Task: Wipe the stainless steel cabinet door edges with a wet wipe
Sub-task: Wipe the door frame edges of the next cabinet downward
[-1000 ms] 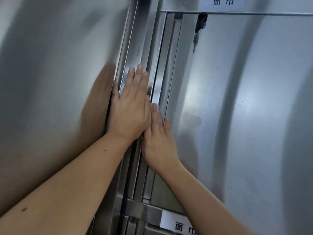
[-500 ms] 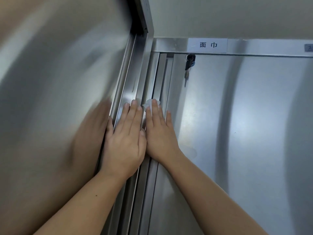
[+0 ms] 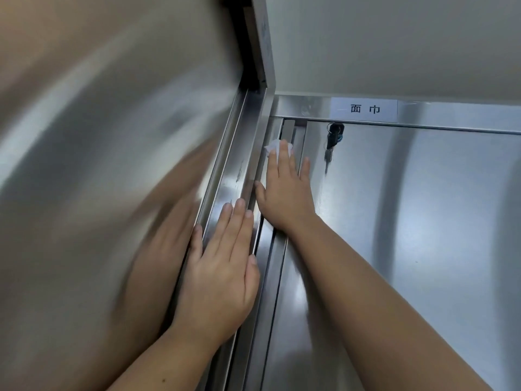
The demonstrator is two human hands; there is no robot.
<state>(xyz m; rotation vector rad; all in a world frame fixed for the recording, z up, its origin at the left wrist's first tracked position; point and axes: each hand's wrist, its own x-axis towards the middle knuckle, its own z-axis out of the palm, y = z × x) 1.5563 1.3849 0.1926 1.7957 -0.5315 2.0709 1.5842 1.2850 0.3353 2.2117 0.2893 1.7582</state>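
Observation:
A stainless steel cabinet door fills the right side, its left vertical edge running up to the top rail. My right hand lies flat on that edge with a white wet wipe pressed under its fingertips, near the door's upper left corner. My left hand rests flat, fingers together, on the steel frame channel lower and to the left, holding nothing.
A large steel panel on the left reflects my arm. Keys hang from the lock at the door's top. A white label sits on the top rail, with a pale wall above.
My right hand has slid the wipe up the door edge toward the top corner. The left hand stays on the frame, now lower than the right. The view has tilted upward.

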